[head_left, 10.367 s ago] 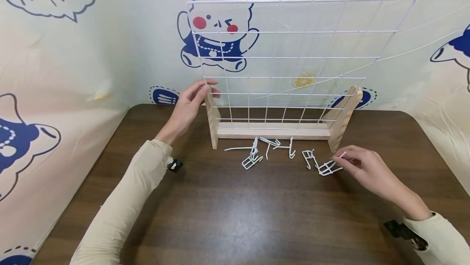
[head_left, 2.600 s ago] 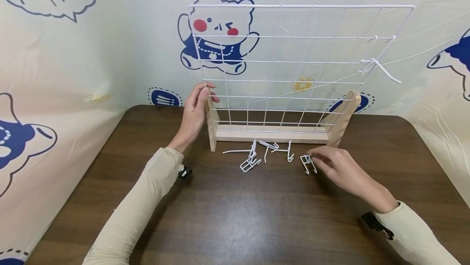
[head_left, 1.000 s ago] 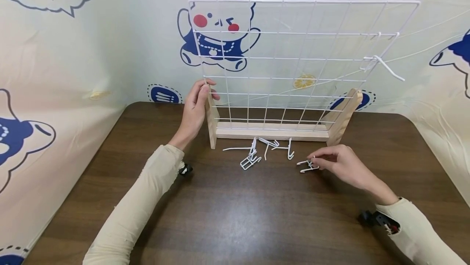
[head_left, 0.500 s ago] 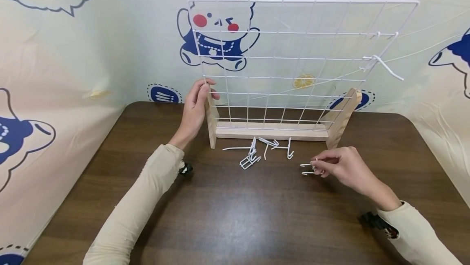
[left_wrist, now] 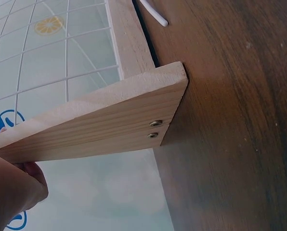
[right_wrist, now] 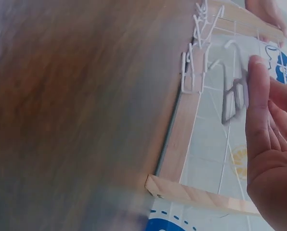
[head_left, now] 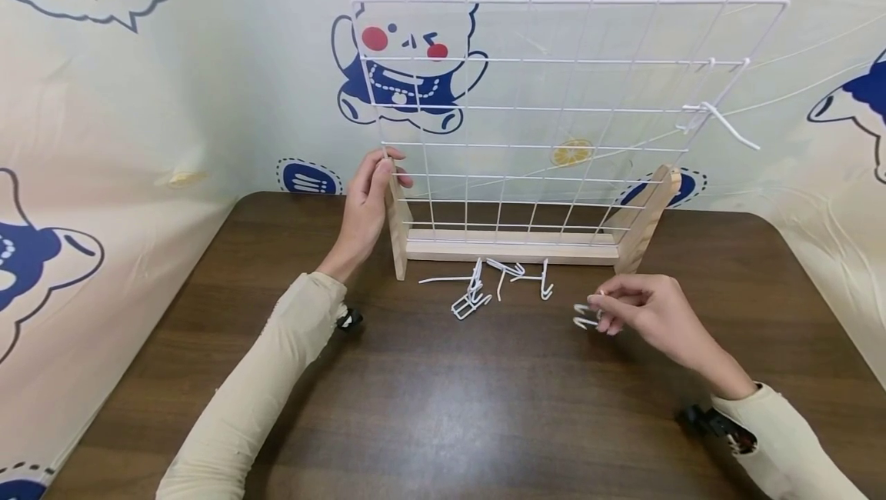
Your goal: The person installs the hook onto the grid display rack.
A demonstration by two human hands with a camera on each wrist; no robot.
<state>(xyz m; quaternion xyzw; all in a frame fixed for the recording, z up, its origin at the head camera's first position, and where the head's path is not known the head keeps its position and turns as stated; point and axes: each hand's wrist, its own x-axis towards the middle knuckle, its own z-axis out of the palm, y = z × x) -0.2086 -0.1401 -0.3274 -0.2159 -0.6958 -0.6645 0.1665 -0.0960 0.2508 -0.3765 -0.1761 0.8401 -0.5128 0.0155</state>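
While my arms reach out over the dark wooden table (head_left: 443, 408), the biggest thing before me is the white wire grid (head_left: 554, 111), standing upright in its wooden stand (head_left: 512, 247) near the table's far edge, against a cloth backdrop (head_left: 228, 77) printed with cartoon bears. One white hook (head_left: 720, 125) already hangs on the grid near its upper right corner, its prong sticking out toward me.

My left hand (head_left: 363, 208) grips the left wooden upright (head_left: 398, 231) of the stand, fingers curled over its top and thumb against the grid's edge wire; from the left wrist view I see that upright's side (left_wrist: 100, 125) with two screw heads in it.

My right hand (head_left: 640, 311) sits low over the table, to the right of the stand's front, and pinches a small white wire hook (head_left: 584, 317) between thumb and fingertips, its curved ends poking out to the left.

A loose cluster of spare hooks (head_left: 494, 285) lies on the table just in front of the stand's base, well apart from my right hand.
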